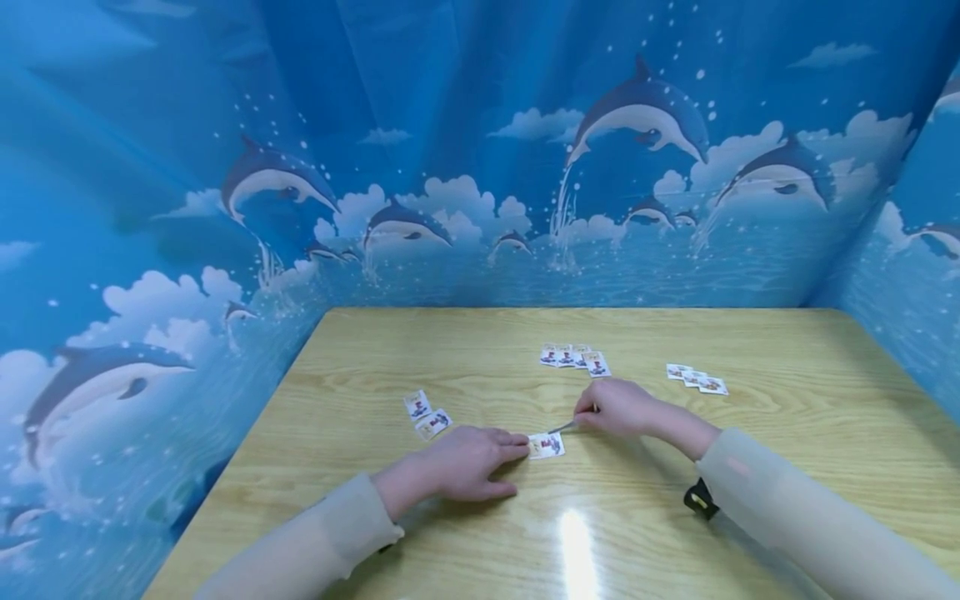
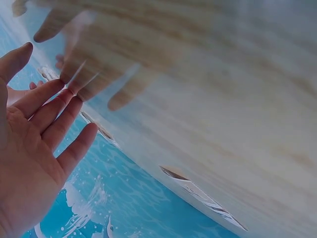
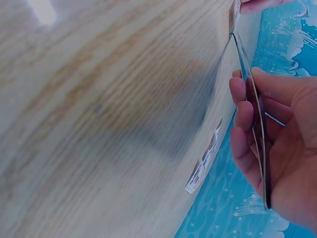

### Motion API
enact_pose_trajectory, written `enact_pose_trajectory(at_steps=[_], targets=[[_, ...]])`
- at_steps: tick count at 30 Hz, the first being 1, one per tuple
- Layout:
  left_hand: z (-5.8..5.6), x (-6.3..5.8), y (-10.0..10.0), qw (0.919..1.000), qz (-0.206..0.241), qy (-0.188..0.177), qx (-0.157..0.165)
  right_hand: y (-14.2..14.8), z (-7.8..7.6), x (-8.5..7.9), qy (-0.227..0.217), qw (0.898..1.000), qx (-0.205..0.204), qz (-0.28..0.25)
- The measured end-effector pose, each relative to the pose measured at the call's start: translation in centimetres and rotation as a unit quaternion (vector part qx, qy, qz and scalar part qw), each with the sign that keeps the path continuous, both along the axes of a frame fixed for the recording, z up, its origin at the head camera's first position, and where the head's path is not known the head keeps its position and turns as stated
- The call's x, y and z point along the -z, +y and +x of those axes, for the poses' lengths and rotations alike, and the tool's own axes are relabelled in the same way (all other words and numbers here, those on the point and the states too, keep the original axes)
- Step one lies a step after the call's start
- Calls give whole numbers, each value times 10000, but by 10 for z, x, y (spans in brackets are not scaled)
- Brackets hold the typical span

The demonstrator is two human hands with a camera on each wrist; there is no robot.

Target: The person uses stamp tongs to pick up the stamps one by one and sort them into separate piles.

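From the small white rectangular card with a red-and-blue print point(image 1: 548, 446) on the yellowish wood-grain tabletop point(image 1: 645, 533), the left hand point(image 1: 472, 462) lies near nine o'clock, straight fingers released at its edge. At two o'clock, the right hand point(image 1: 621, 407) pinches slim metal tweezers point(image 3: 257, 114), tips at the card. Farther lie a pair of white printed cards point(image 1: 427, 416) between nine and ten, three overlapping white cards point(image 1: 697, 379) at two, four overlapping white cards point(image 1: 574, 358) just past twelve.
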State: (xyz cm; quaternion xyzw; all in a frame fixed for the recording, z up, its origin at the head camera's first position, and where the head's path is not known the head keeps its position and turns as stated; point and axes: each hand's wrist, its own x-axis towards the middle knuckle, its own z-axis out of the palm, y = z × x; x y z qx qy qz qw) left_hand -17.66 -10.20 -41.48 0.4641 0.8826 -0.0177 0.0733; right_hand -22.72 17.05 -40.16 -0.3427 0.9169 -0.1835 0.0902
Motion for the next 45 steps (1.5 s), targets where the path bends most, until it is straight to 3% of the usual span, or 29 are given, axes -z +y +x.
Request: enact_pose_trajectory(at_steps=[16,21,30,34,45], targets=[[1,-3,0,9999,87,-51,-110,3,13,-2,-294,9989,-345,-72],[0,-4,1,9999,67,-71,-112,-2,10,-1,-463,9985,-256,-100],[0,-2,3,9999,85,-94,-42,-12,6,3,-312,9990,-305,-75],[0,-1,3,9999,98,-113,-39,-11,12,5,-380,9989,-137,-222],[1,-2,0,9997,253,-44,-32,-14,24,9,55,9975,648,-262]])
